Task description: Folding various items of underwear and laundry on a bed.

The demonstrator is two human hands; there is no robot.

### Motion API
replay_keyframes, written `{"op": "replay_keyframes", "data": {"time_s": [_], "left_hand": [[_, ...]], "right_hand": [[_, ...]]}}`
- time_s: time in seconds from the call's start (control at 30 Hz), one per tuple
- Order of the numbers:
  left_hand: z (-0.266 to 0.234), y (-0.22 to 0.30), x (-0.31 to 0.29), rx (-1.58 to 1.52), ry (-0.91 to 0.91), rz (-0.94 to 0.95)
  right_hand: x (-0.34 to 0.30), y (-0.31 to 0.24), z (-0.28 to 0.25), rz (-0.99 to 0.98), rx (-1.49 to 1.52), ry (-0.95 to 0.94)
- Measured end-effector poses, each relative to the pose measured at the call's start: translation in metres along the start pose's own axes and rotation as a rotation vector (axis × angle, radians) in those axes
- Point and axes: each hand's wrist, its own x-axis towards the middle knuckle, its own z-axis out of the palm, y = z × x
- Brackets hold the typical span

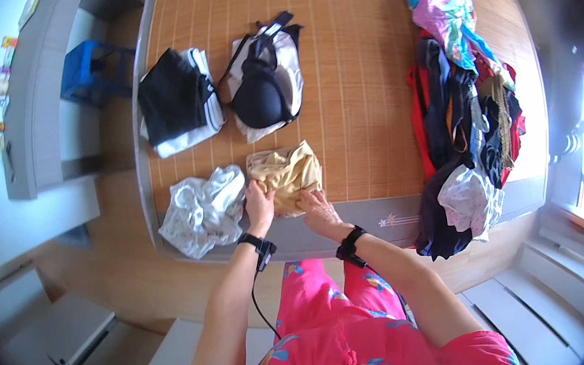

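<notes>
A tan, satiny garment (288, 168) lies bunched into a rough square near the front edge of the bed, directly before me. My left hand (260, 208) is at its left side, thumb and fingers closed on the edge of the cloth. Over its near right corner rests my right hand (320, 212), fingers apart and touching the fabric. The left fingertips are partly hidden by the cloth. Just left of my left hand sits a crumpled shiny white garment (204, 206). Both wrists carry black bands.
Beyond are a black bra (263, 97) on pale clothing and a folded stack with a black garment (175, 93) on top. A long heap of mixed clothes (457, 107) lies along the right. The brown mat (360, 83) covers the bed; a blue stool (93, 68) stands left.
</notes>
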Motion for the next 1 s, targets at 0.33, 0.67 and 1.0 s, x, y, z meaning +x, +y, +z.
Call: {"op": "replay_keyframes", "data": {"time_s": [0.33, 0.67, 1.0], "left_hand": [[-0.039, 0.095, 0.047, 0.267, 0.216, 0.259], [-0.011, 0.089, 0.064, 0.427, -0.378, 0.426], [-0.089, 0.185, -0.043, 0.3, -0.668, 0.539]], "right_hand": [[0.015, -0.006, -0.062, 0.073, 0.046, 0.124], [-0.125, 0.034, -0.075, 0.141, 0.273, -0.064], [-0.242, 0.124, -0.191, 0.355, 0.336, 0.469]]}}
